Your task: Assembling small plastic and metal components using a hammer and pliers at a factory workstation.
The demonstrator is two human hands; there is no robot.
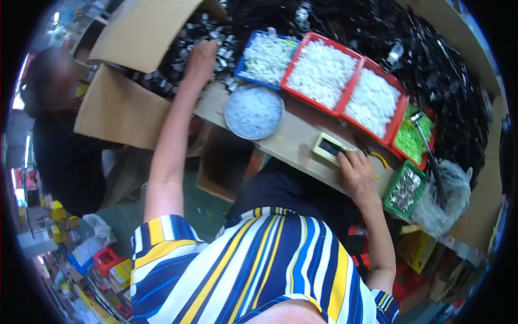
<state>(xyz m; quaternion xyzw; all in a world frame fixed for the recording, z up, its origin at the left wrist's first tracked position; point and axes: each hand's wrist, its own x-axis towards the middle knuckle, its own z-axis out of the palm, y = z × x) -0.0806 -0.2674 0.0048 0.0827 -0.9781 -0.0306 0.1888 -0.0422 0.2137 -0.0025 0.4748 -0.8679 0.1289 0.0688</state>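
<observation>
My left hand (200,62) reaches into a heap of small black and silver parts (225,56) beside the open cardboard box. Its fingers are drawn together; what they grip is too small to make out. At the table's near edge, my right hand (358,174) lies against the right end of a cream-coloured block (325,147) with a dark recess. Those fingers are curled, and whatever is under them is hidden. A yellow-handled tool, seemingly pliers (381,159), lies just beyond that hand. Between my hands stands a round metal bowl (254,112) of translucent bluish-white pieces.
A blue tray (241,72) and red trays (340,110) hold white and green pieces. A green tray (389,203) of metal bits sits near a hammer (424,134) and a plastic bag (443,197). Black strips (448,89) are piled behind. Another person (62,146) is at left.
</observation>
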